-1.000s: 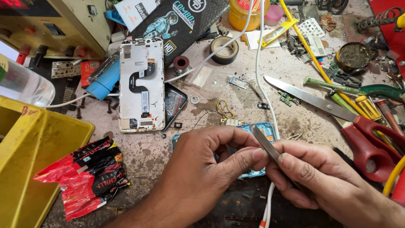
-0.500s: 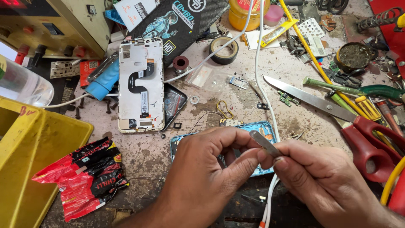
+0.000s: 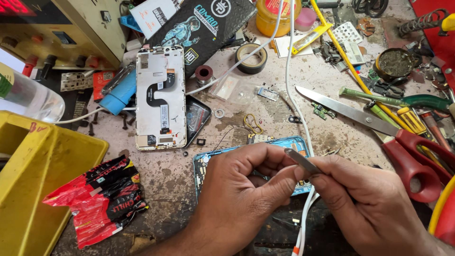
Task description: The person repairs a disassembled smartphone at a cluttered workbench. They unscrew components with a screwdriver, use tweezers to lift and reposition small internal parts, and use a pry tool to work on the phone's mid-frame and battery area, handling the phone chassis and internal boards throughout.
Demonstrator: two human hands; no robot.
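Tweezers (image 3: 303, 161), slim and grey metal, sit pinched in the right hand (image 3: 374, 208), whose thumb and forefinger are closed on the shaft at about 4 o'clock from picture centre. Their tip points up and left, toward 10 o'clock, and meets the left hand (image 3: 241, 194). That left hand has thumb and forefinger curled together near the tip; whether something tiny sits between them I cannot tell.

Under both hands lies a blue phone frame (image 3: 265, 144), flat on the worktop (image 3: 166, 175), mostly covered by the knuckles, with a small circuit board showing at its top edge. A white cable (image 3: 290, 85) runs from 12 o'clock down past the frame and passes between the wrists.

At 10 o'clock from the hands lies an opened phone (image 3: 160, 97), back off, white inner frame and black flex strip showing. A red foil wrapper (image 3: 99, 199) lies crumpled at 8 o'clock, just beside a yellow bin (image 3: 42, 166). Red-handled scissors (image 3: 374, 123) lie at 2 o'clock, blades pointing up-left, near the right hand but apart from it. A roll of dark tape (image 3: 251, 58) rests at 12 o'clock.
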